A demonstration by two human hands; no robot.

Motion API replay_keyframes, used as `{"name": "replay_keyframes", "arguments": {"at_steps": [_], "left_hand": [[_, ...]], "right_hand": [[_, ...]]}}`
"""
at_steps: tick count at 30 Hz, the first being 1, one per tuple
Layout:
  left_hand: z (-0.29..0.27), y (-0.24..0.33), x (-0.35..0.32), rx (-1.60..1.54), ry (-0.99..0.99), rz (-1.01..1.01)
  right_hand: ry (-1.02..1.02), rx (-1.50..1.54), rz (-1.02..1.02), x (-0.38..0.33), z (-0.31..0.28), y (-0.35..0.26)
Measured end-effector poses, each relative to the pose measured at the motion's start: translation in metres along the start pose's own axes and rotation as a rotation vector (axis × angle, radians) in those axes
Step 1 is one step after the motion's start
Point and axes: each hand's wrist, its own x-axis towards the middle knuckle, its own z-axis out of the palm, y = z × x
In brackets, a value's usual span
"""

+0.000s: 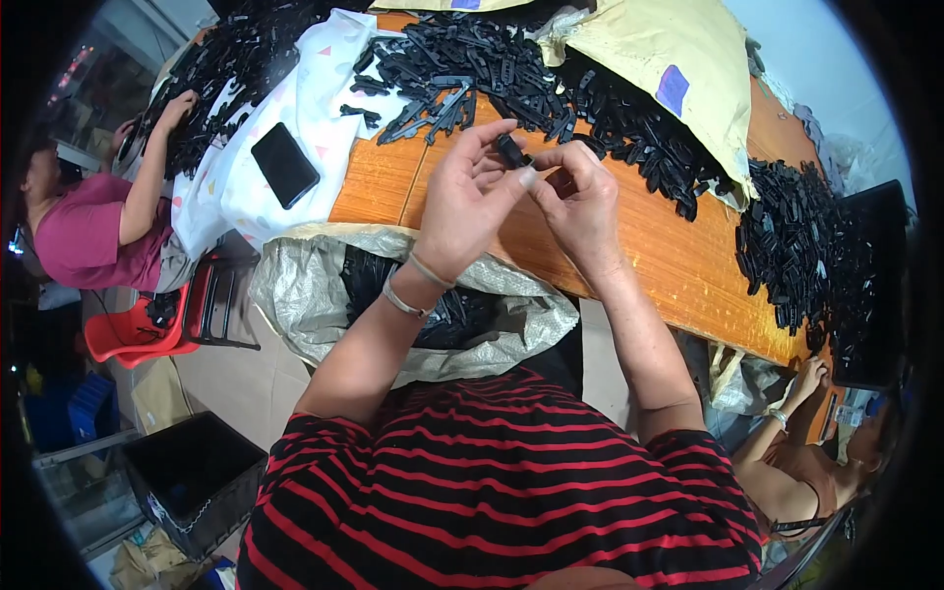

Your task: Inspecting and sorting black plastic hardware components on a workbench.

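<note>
Above the near edge of the wooden table, my left hand holds a small black plastic part between thumb and fingers. My right hand is pinched close against the part's right end, thumb and forefinger together at it. Its exact kind is too small to make out. Beyond my hands lies a heap of long black plastic pieces, with a few greyer ones at its near side. Below my left wrist, an open woven sack contains more black pieces.
A black phone rests on a white patterned cloth at left. A yellowish sack lies over the far pile. More black pieces sit at right beside a black tray. One person works at left, another at right.
</note>
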Motion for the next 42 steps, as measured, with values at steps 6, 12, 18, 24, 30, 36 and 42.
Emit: {"name": "replay_keyframes", "arguments": {"at_steps": [6,12,18,24,30,36,42], "left_hand": [[-0.001,0.003,-0.008,0.402,0.062,0.293],[-0.003,0.01,-0.009,0.48,0.02,0.355],[-0.007,0.004,-0.009,0.405,0.021,0.334],[-0.009,0.001,-0.02,0.148,0.039,0.191],[-0.054,0.036,-0.05,0.351,-0.079,-0.136],[-0.089,0.043,-0.069,0.758,-0.177,-0.057],[-0.083,-0.008,0.034,1.159,0.073,0.336]], "right_hand": [[0.033,0.006,-0.143,0.004,0.002,-0.012],[-0.128,0.377,0.04,0.001,0.006,-0.003],[-0.089,0.318,0.05,-0.002,0.017,-0.005],[-0.104,0.404,0.109,-0.013,0.035,-0.011],[-0.493,0.399,0.189,-0.027,0.02,-0.03],[-0.229,-0.188,0.001,0.005,-0.023,0.055],[-0.174,-0.591,-0.031,0.033,-0.032,0.102]]}}
